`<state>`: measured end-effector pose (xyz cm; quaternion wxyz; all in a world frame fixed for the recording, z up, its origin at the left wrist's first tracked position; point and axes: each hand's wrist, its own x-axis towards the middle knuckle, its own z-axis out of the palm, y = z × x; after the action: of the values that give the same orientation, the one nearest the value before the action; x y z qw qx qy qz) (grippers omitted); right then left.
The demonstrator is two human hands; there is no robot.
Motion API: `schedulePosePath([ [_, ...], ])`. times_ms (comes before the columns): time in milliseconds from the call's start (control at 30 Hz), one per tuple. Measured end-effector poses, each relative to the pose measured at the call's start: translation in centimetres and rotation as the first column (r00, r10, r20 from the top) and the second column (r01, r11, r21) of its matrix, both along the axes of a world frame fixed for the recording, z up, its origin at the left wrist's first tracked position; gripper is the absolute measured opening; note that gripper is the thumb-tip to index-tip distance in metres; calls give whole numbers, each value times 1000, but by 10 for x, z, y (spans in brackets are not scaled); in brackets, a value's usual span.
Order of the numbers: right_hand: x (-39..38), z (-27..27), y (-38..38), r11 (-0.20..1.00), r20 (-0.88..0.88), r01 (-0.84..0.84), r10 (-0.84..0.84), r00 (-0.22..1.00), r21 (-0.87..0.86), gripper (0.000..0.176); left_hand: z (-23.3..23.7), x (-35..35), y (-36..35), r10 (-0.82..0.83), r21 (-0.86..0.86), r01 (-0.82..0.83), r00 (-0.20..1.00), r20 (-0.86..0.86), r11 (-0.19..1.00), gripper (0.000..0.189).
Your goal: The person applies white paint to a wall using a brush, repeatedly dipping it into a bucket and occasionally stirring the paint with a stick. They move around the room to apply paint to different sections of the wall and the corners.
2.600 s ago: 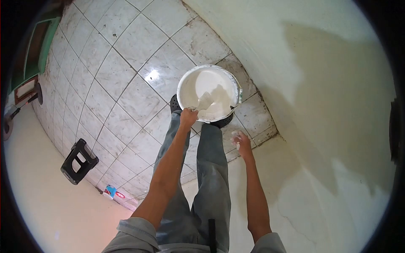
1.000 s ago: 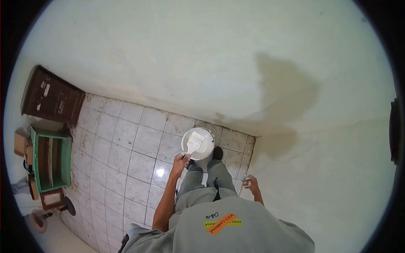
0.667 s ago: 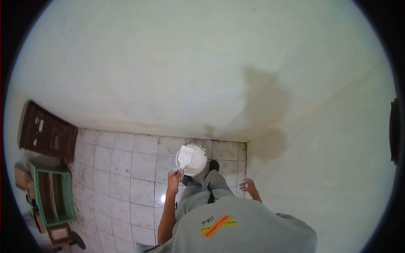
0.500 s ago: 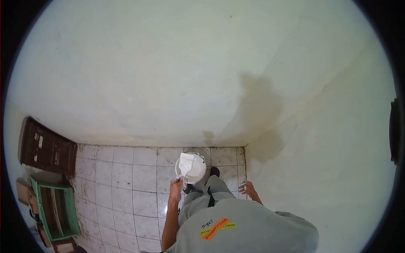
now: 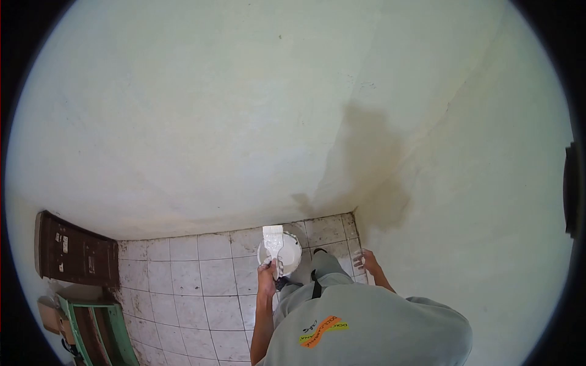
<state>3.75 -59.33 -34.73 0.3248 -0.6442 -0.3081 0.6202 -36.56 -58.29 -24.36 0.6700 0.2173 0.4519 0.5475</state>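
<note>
In the head view, my left hand (image 5: 267,279) is closed around the handle of a wide paintbrush (image 5: 274,238), coated in white and pointing up toward the wall. Below the brush, a round white bucket (image 5: 294,255) stands on the floor close to the wall, partly hidden by the brush and hand. Dark smudges mark its rim. My right hand (image 5: 367,262) hangs at my right side near the side wall, fingers apart and whitish at the tips, holding nothing.
A pale wall (image 5: 201,122) rises in front and meets a side wall (image 5: 488,244) at a corner on my right. The tiled floor (image 5: 183,274) is stained. To the left are a dark brown cabinet (image 5: 79,250) and a green wooden shelf unit (image 5: 101,329).
The view has turned, so the floor edge now slants and the furniture sits lower. The brush is held more upright, still over the bucket. My right hand stays beside me.
</note>
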Motion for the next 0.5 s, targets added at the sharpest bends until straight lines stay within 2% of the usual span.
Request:
schedulePosePath([
  [67,1,14,11,999,17,10,-11,1000,44,28,25,14,5,-2,4,2,1000,12,1000,20],
  [133,5,16,33,996,-2,29,-29,1000,82,27,52,27,11,-27,-61,21,995,-94,998,21],
  [200,14,7,49,993,-50,56,-51,997,105,27,55,41,24,-20,-21,19,998,-51,1000,23],
  [300,29,8,84,993,-244,97,-78,967,67,27,71,69,43,24,63,-17,993,-118,998,20],
  [333,38,6,101,986,-145,35,-11,989,162,28,79,77,55,9,74,4,984,-176,997,17],
  [367,42,9,112,967,-36,-33,44,998,252,30,94,83,61,-2,84,23,973,-232,996,15],
  [433,53,27,137,960,-260,89,-18,965,264,33,151,106,75,40,203,23,954,-298,979,12],
  [500,62,45,159,934,-153,55,0,988,353,35,194,119,93,86,299,36,920,-383,954,11],
])
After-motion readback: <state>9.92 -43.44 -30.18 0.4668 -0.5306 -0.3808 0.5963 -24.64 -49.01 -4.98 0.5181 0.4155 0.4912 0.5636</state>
